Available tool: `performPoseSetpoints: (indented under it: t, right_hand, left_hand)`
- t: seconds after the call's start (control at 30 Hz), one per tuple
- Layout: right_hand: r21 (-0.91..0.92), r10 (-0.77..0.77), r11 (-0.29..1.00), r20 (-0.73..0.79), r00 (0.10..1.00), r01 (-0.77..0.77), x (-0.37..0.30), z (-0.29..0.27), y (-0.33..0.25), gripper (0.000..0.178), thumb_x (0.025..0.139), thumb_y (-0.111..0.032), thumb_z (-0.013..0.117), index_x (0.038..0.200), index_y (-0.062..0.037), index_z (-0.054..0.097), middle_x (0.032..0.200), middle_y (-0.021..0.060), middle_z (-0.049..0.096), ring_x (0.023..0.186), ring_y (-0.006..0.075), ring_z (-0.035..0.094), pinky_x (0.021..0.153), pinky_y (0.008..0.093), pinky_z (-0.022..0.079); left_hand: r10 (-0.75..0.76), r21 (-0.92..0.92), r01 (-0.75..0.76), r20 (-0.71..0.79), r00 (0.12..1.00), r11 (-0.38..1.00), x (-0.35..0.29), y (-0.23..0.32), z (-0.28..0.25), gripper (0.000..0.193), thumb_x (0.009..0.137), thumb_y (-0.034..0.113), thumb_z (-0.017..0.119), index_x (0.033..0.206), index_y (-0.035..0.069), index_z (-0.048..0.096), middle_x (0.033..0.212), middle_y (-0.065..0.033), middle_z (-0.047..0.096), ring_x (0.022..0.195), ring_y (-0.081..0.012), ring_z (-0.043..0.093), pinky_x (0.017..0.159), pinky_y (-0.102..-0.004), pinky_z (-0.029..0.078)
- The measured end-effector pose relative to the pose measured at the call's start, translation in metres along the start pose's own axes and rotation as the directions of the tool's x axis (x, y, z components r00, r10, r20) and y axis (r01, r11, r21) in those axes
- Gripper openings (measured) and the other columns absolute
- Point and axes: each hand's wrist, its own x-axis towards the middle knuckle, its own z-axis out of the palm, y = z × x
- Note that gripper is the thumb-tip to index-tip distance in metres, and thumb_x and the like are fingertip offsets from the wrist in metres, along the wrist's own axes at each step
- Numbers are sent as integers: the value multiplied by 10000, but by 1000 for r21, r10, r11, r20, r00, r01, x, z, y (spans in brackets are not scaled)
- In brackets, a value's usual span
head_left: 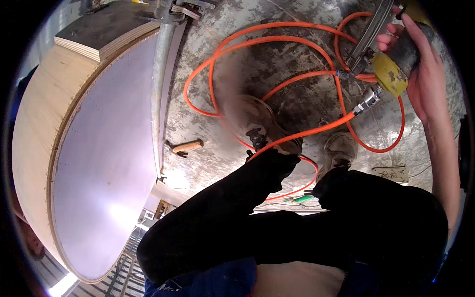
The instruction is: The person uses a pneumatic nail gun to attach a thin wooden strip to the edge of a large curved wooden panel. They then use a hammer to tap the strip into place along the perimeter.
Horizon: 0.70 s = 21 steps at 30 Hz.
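My right hand, at the upper right, is closed round the dark grip of a nail gun with a worn yellow body. The gun's long metal magazine slants up toward the top edge. A metal coupling joins the gun to an orange air hose, which runs back across my shoe and lies in loops on the floor. My thumb and some fingertips show around the grip; the palm side is hidden. My left hand does not show.
A large curved plywood form with a pale inner face stands at left, beside an upright metal pipe. On the stained concrete floor lie a wooden-handled hammer, a small green item and a marked wood scrap. My shoes stand among the hose loops.
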Motion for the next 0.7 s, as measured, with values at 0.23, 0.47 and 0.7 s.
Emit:
performPoseSetpoints:
  t: [0.23, 0.47, 0.7]
  right_hand:
    - [3, 8, 1000, -10, 1000, -7, -2, 19, -5, 563, 1095, -347, 496, 1513, 27, 441, 1116, 154, 719, 1043, 176, 705, 992, 313, 543]
    - [127, 33, 991, 37, 999, -38, 4, 16, -3, 551, 1071, -339, 548, 1477, 27, 479, 1063, 139, 730, 1006, 166, 699, 943, 301, 545]
    - [180, 38, 983, 27, 999, -42, 6, 21, -1, 534, 1054, -337, 583, 1448, 15, 507, 1024, 121, 719, 944, 160, 690, 894, 285, 541]
  left_hand:
    - [-5, -2, 5, 19, 1000, 1000, -2, 10, 16, 336, 1029, 266, 618, 1214, -8, 676, 973, -104, 736, 935, -135, 679, 841, -316, 545]
    - [-18, -10, 18, 16, 1000, 1000, -10, 1, 17, 336, 1028, 267, 619, 1209, -9, 678, 973, -103, 736, 932, -134, 678, 840, -316, 544]
    - [-16, 2, 15, 13, 1000, 1000, -11, 6, 24, 336, 1026, 268, 620, 1204, -10, 680, 972, -103, 735, 930, -132, 676, 839, -316, 544]
